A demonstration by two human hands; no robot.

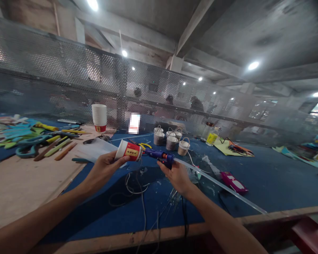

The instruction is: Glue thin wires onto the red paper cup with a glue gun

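My left hand is closed around a red and white paper cup, tilted on its side with its base toward the right. In my right hand is a blue hot glue gun, its nozzle at the cup's base; whether they touch I cannot tell. A long clear glue stick runs out of the gun's back toward the lower right. Behind the gun stand several small pails with looped handles. Under my hands lie thin white cords and a bundle of fine strands.
A stack of paper cups stands at the back left, near scissors and several pens or tools. At right are a yellow-labelled bottle and a magenta object. A perforated metal screen borders the blue table; people sit behind it.
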